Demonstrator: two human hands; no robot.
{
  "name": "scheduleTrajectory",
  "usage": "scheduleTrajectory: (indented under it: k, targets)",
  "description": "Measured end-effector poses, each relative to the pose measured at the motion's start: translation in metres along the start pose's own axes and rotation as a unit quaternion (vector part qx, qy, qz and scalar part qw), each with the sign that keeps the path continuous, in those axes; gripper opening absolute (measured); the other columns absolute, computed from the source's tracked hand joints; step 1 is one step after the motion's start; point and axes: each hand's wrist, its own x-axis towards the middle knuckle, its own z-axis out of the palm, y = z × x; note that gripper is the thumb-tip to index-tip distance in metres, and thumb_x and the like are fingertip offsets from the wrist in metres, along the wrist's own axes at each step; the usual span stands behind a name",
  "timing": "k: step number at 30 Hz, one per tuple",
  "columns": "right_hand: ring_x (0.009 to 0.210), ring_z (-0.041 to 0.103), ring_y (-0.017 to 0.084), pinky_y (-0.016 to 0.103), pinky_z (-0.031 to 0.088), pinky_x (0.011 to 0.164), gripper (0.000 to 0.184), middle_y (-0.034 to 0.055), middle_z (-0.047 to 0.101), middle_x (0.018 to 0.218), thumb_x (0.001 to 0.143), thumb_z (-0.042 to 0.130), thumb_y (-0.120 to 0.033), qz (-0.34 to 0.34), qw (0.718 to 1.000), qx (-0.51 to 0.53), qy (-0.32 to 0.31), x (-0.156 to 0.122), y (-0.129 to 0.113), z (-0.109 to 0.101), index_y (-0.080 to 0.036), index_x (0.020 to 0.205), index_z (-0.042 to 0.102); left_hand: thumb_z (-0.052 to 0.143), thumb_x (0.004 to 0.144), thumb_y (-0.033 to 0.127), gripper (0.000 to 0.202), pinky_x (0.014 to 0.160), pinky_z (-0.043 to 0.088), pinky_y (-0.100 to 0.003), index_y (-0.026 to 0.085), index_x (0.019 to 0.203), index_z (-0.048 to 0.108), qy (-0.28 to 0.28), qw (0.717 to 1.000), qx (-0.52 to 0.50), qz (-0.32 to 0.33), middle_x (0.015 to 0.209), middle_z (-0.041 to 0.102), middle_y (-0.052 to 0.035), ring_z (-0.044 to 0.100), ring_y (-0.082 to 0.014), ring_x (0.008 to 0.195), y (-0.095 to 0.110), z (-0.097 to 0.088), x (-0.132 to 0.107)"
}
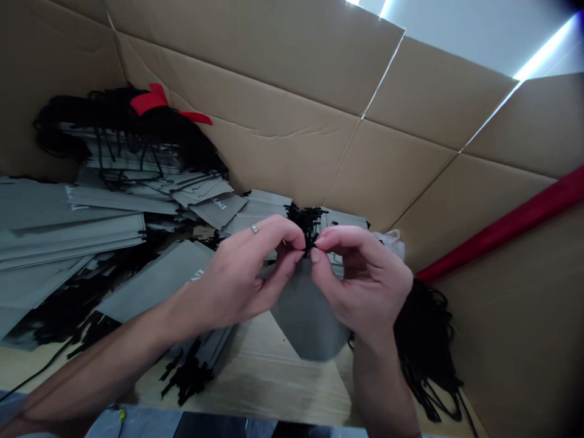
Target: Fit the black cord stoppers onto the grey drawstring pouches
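Cardboard walls (274,91) span the upper frame; at centre, left hand (250,274) and right hand (369,277) curl inward, pinching black cord (309,238) atop a grey pouch (312,319).

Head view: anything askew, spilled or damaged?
Mildly: the left bags lie fanned and overlapping at mixed angles, not squarely stacked, and the cardboard wall behind is creased. No spill stands out.
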Motion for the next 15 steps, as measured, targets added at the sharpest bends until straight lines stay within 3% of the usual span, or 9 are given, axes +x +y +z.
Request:
scheduleTrajectory:
  k: [5, 11, 15]
  targets:
    - [0.083, 0.076, 0.015, 0.027, 0.066, 0.071, 0.024, -0.0011, 0.080, 0.093, 0.090, 0.077, -0.004, 0.044, 0.998, 0.047, -0.028, 0.004, -0.004, -0.008, -0.025, 0.100, 0.080, 0.064, 0.105, 0.013, 0.011, 0.080, 0.058, -0.030, 0.021, 0.113, 0.064, -0.012, 0.992, -0.120, -0.025, 0.107, 0.075, -0.0054, 0.073, -0.0157, 0.094, -0.004, 0.000, -0.001]
    - [0.087, 0.077, 0.020, 0.035, 0.066, 0.073, 0.019, 0.0017, 0.080, 0.093, 0.091, 0.079, -0.009, 0.009, 0.999, 0.044, -0.020, 0.004, 0.000, -0.007, -0.026, 0.098, 0.079, 0.076, 0.104, 0.024, 0.019, 0.096, 0.063, -0.032, 0.020, 0.122, 0.069, -0.005, 0.973, -0.214, -0.091, 0.114, 0.075, -0.0080, 0.074, -0.0187, 0.106, -0.006, 0.001, 0.005]
    - [0.088, 0.075, 0.019, 0.037, 0.063, 0.079, 0.023, 0.0009, 0.080, 0.093, 0.091, 0.079, -0.005, -0.010, 0.999, 0.045, -0.022, 0.006, 0.000, -0.008, -0.027, 0.099, 0.080, 0.078, 0.104, 0.025, 0.013, 0.089, 0.064, -0.026, 0.018, 0.113, 0.073, -0.031, 0.963, -0.244, -0.114, 0.104, 0.076, -0.0052, 0.074, -0.0153, 0.096, -0.009, -0.005, 0.009]
